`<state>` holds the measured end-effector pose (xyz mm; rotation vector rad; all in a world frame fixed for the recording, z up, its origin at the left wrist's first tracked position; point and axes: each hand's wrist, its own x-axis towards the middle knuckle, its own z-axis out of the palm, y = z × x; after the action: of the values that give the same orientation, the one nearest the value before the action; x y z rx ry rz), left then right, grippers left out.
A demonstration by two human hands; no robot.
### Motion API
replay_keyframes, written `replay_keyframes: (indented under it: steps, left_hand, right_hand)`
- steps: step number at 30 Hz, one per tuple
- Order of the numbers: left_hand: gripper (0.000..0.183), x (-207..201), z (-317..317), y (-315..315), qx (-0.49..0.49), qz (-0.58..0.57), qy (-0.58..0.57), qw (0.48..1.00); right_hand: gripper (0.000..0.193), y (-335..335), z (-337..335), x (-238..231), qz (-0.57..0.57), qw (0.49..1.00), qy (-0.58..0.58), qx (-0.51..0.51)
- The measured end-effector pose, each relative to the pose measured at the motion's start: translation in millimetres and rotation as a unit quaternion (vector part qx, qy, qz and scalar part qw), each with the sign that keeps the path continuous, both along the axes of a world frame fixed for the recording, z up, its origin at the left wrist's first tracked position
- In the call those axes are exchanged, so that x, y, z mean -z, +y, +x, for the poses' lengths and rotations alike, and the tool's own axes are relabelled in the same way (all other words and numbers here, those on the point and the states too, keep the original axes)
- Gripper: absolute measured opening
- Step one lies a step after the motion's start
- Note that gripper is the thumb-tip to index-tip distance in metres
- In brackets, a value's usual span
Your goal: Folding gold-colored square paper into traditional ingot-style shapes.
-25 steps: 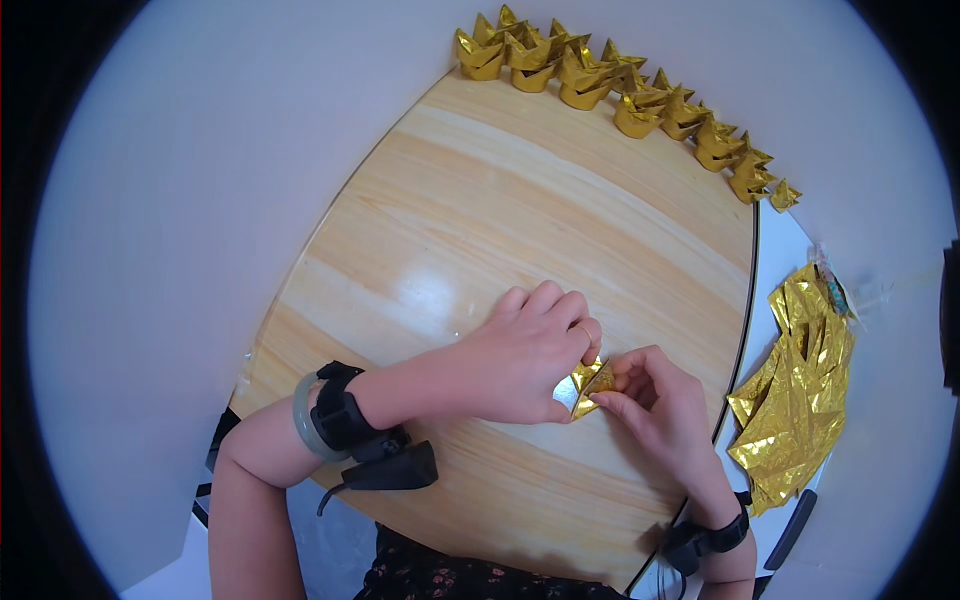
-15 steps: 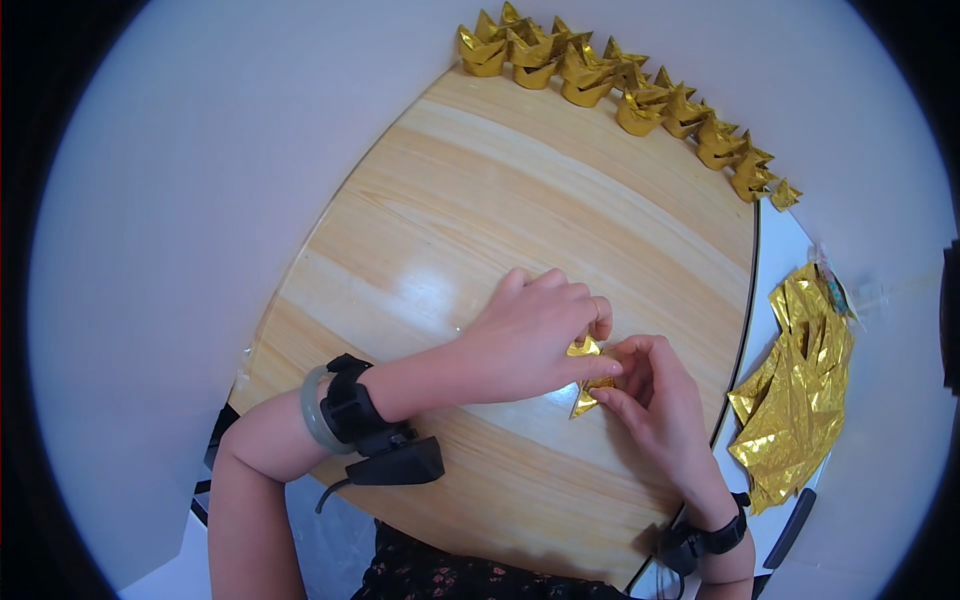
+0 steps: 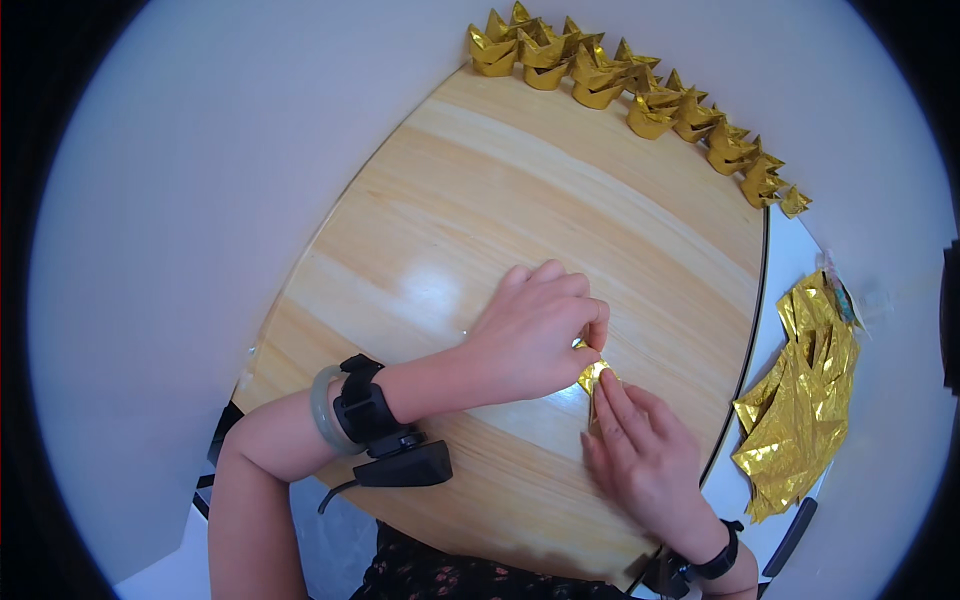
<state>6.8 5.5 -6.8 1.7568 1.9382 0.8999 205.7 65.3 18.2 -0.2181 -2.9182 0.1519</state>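
Note:
A small folded piece of gold foil paper is between my two hands, low over the wooden table, partly hidden by the fingers. My left hand reaches across from the left and pinches its upper end between thumb and curled fingers. From the lower right, my right hand has its fingers straight and close together, their tips pressed on the foil's lower part. The thumb of that hand lies along the lower edge of the foil.
Folded gold foil ingots stand in rows along the table's far edge, a smaller one at their right end. A pile of gold foil sheets lies on a white surface at the right. Pale walls surround the table.
My right hand has gone from a thumb-and-finger pinch to straightened fingers laid on the foil. The left hand keeps its pinch, with its thumb drawn in. The whole view has shifted slightly.

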Motion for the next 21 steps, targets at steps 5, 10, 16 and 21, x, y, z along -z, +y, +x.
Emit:
replay_keyframes:
  steps: [5,10,16,21]
  left_hand:
    - [0.007,1,-1,0,-0.01,-0.015,0.001,1.0]
    - [0.008,-1,-1,1,-0.002,-0.019,0.003,1.0]
    - [0.01,2,-1,-4,-0.007,-0.016,0.018,1.0]
    - [0.012,-4,-8,-3,0.055,0.003,0.017,0.998]
  right_hand:
    - [0.044,0,6,-6,0.017,0.999,-0.04,-0.031]
    - [0.044,17,20,-1,-0.034,0.997,-0.001,-0.066]
    - [0.036,16,-11,-10,-0.124,0.989,0.049,0.07]
    - [0.035,26,-8,4,-0.132,0.988,0.064,0.049]
